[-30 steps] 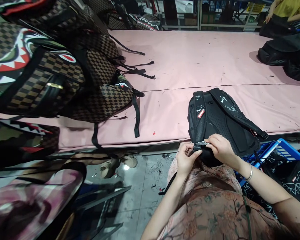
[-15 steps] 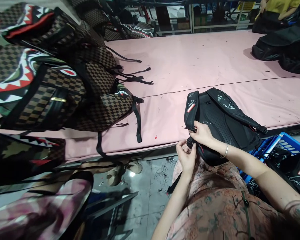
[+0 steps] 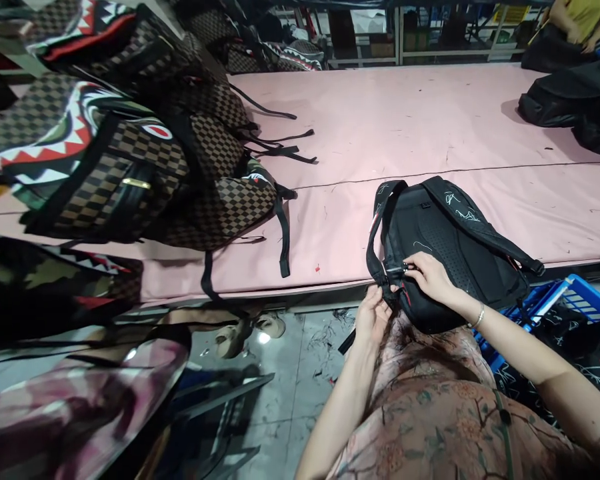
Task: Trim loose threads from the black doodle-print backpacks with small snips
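Note:
A black backpack (image 3: 433, 247) lies with its padded back panel facing up, partly over the table's front edge and against my lap. Its two shoulder straps (image 3: 463, 210) carry white scribble print. My left hand (image 3: 375, 315) has its fingers closed on the lower end of the left strap, by the dark buckle (image 3: 391, 295). Just right of it, my right hand (image 3: 430, 275) pinches a small, thin tool with a pale tip that looks like thread snips (image 3: 397, 269). The tip points left, beside the strap. The fingers partly hide the tool.
Checkered backpacks with shark-mouth print (image 3: 145, 167) are heaped on the left of the pink-covered table (image 3: 360, 127). Black bags (image 3: 570, 100) lie at the far right, near another person's hands. A blue basket (image 3: 575, 293) holds printed black bags. At lower left sits a person in checked cloth (image 3: 95, 407).
My right hand has moved right, away from the strap's edge. The left strap now stands up in a narrower loop, with my left hand on its lower end. The view has shifted slightly left.

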Available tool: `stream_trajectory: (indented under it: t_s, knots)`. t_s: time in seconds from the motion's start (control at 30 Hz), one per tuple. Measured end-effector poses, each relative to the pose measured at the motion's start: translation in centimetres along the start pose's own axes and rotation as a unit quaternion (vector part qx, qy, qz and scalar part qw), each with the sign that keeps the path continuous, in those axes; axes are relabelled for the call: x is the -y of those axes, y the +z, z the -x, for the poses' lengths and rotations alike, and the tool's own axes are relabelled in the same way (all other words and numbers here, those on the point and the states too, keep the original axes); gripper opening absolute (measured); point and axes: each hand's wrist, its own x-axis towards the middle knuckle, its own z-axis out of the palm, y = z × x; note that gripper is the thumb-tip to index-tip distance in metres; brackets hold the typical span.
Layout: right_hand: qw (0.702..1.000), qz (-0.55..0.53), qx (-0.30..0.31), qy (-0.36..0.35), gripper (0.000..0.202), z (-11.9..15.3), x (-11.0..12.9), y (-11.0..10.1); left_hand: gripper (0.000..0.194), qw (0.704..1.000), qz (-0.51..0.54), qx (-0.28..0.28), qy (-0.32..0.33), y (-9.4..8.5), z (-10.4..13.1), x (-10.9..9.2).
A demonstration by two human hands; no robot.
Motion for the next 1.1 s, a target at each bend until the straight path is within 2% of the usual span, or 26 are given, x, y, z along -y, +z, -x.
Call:
stream_trajectory:
  t_s: [0.2, 0.37, 0.57, 0.77, 0.93, 1.03, 1.1]
  knots:
    - [0.995, 0.048, 0.023, -0.085, 0.016, 0.9, -0.4, 0.1, 0.016, 1.000, 0.013, 0.005, -0.023, 0.3, 0.0, 0.1]
    - [0.992, 0.085, 0.022, -0.093, 0.017, 0.4, 0.3, 0.2, 0.019, 1.000, 0.008, 0.010, -0.019, 0.5, 0.2, 0.1]
    - [0.992, 0.080, 0.009, -0.101, 0.019, 0.7, 0.4, -0.1, 0.019, 1.000, 0.008, 0.010, -0.017, 0.5, 0.2, 0.0]
    - [0.984, 0.122, 0.043, -0.124, 0.019, 0.4, 1.3, -0.1, 0.019, 1.000, 0.009, 0.011, -0.013, 0.8, 0.2, 0.1]
    - [0.988, 0.114, 0.033, -0.096, 0.020, 0.2, 1.6, 0.3, 0.017, 1.000, 0.008, 0.001, -0.005, 0.9, 0.5, 0.2]
    - [0.998, 0.036, 0.008, -0.056, 0.017, 0.4, 1.4, 0.4, 0.017, 1.000, 0.009, -0.006, 0.000, 0.6, 0.3, 0.2]
    - [0.999, -0.036, -0.009, 0.009, 0.014, 0.4, 1.3, 0.5, 0.018, 1.000, 0.007, -0.008, 0.002, 0.5, 0.2, 0.2]
